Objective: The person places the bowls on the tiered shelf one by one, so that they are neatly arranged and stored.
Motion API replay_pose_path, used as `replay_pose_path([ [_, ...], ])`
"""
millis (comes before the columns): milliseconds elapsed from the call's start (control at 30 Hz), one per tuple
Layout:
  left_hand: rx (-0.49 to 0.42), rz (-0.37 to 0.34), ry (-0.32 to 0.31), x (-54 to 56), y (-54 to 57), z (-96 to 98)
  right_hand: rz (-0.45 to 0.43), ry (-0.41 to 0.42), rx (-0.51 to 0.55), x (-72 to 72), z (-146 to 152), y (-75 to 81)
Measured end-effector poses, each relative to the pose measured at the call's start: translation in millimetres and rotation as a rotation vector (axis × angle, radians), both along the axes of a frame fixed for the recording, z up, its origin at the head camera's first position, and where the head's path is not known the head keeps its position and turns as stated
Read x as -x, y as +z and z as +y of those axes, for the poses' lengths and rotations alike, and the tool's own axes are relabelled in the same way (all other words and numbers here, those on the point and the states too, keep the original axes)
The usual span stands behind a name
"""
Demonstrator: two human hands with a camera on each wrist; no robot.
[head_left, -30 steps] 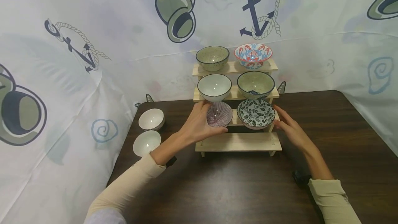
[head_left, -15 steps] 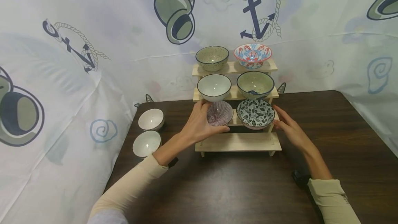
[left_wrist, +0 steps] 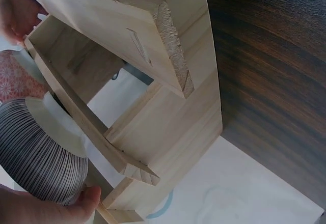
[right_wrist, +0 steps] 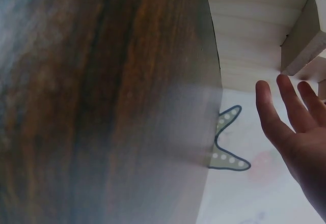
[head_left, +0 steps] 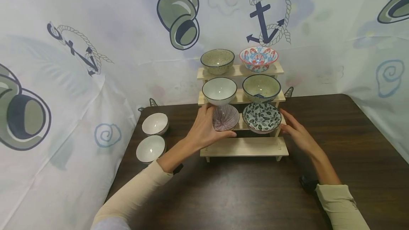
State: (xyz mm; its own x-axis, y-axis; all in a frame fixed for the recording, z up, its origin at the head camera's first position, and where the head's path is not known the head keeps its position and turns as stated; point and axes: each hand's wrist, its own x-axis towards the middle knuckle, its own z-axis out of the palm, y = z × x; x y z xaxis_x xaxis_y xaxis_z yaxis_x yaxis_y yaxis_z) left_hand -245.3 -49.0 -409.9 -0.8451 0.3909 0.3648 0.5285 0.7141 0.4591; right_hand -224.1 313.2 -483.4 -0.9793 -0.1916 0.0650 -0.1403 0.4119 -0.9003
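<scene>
My left hand [head_left: 202,129] spans the small purple-striped bowl [head_left: 225,118] on the rack's third tier from the left, thumb along its front and fingers behind its far side. In the left wrist view, fingers [left_wrist: 84,203] touch the striped outer wall of this bowl [left_wrist: 43,152]. At the right end of the same tier, my right hand [head_left: 298,132] has its fingertips right at the side of a black-and-white leaf-patterned bowl [head_left: 262,117]. Its fingers [right_wrist: 272,117] look fairly straight beside the wooden rack [right_wrist: 298,51] in the right wrist view.
The stepped wooden rack [head_left: 244,147] holds two speckled green bowls, including one upper left [head_left: 217,61], a red-and-blue bowl [head_left: 258,59] and a white bowl [head_left: 219,91]. Two pale bowls, one nearer [head_left: 151,148], stand left on the dark table [head_left: 236,194]. A printed cloth [head_left: 127,52] hangs behind.
Both hands stay at their bowls with hardly any movement. The head view has shifted very slightly, and the bowls keep their places on the rack.
</scene>
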Motion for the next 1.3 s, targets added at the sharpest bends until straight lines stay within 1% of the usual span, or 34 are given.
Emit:
replay_pose_path([
  [200,0.036,0.005,-0.006,-4.1,3.6,-7.6,0.009,0.0,-0.007,0.7,0,-1.7],
  [400,0.082,-0.017,-0.013,-9.2,8.3,-16.5,0.01,0.002,-0.004,1.2,0,-2.2],
  [533,0.084,-0.013,-0.019,-11.7,11.2,-24.0,0.013,0.005,0.0,1.2,0,-2.3],
  [633,0.079,-0.011,-0.012,-12.5,13.3,-30.2,0.012,0.008,0.0,1.0,0,-2.6],
  [767,0.086,-0.027,0.029,-14.3,14.8,-39.4,0.01,0.011,-0.004,1.0,1,-3.2],
  [867,0.104,-0.04,0.073,-16.5,14.4,-47.5,0.013,0.017,0.006,1.1,0,-3.7],
  [1033,0.127,-0.04,0.135,-18.8,13.1,-62.8,0.018,0.024,0.032,1.4,-1,-4.6],
  [1300,0.125,-0.063,0.191,-23.4,11.9,-93.7,0.031,0.03,0.034,0.2,0,-3.4],
])
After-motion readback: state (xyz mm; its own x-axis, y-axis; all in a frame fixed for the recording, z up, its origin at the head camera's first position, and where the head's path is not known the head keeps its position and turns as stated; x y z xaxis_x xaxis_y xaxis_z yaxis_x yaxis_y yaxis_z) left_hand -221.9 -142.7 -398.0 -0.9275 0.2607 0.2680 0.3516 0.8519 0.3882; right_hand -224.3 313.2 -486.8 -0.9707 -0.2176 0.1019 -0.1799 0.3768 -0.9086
